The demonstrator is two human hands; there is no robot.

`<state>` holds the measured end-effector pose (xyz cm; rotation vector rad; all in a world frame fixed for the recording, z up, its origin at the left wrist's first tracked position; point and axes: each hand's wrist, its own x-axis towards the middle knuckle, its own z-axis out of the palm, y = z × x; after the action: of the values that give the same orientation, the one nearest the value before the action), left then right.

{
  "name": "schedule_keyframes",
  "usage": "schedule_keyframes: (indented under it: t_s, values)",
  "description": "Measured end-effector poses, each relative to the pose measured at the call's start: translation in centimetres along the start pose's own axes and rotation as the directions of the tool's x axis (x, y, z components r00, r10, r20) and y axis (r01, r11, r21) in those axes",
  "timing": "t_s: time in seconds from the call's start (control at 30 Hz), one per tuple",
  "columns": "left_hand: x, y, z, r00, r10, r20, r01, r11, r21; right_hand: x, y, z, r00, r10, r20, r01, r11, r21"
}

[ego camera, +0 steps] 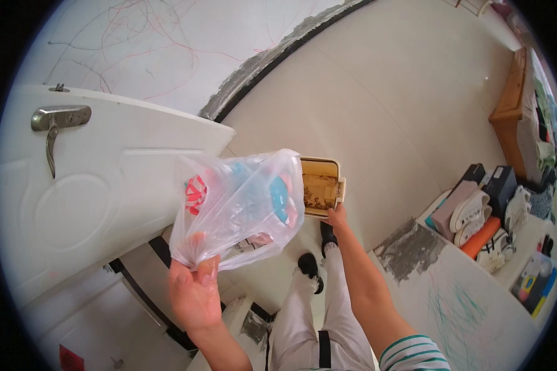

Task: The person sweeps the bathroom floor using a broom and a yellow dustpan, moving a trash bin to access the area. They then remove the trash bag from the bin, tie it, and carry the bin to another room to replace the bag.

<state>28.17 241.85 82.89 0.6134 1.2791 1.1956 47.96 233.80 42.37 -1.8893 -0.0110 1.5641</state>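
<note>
My left hand [197,290] grips the gathered edge of a thin white plastic bag [236,218]. Through its film I make out crumpled litter in blue, pink and red-and-white. The bag hangs in front of a cream plastic bin [342,185] and covers its left part. My right hand [337,216] holds the bin by its near right rim, with the fingers partly hidden. Dark specks and brown stains mark the bin's yellowed inside [320,188].
A white door [88,199] with a metal lever handle [52,134] stands at left, beside a scribbled wall [167,41]. To the right, shoes [469,211] and boxes [473,178] lie on a ledge near a wooden piece of furniture [510,111]. Pale floor tiles [390,83] stretch ahead.
</note>
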Motion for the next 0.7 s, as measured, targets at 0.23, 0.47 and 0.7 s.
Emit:
schedule_keyframes:
  t_s: [0.23,0.47,0.7]
  values:
    - [5.3,-5.6,-0.4,0.992,-0.094,-0.079,0.086,0.991,-0.100,7.2,-4.6,2.5,0.998,0.043,-0.040,-0.026,0.936,0.352]
    - [8.7,-8.1,-1.4,0.977,-0.209,0.033,0.209,0.978,0.012,12.0,-4.4,2.6,0.999,0.026,-0.038,-0.005,0.889,0.459]
    - [9.5,-7.4,0.1,0.917,-0.284,0.281,0.236,0.953,0.192,0.9,-6.9,2.0,0.900,-0.249,-0.359,0.310,0.943,0.124]
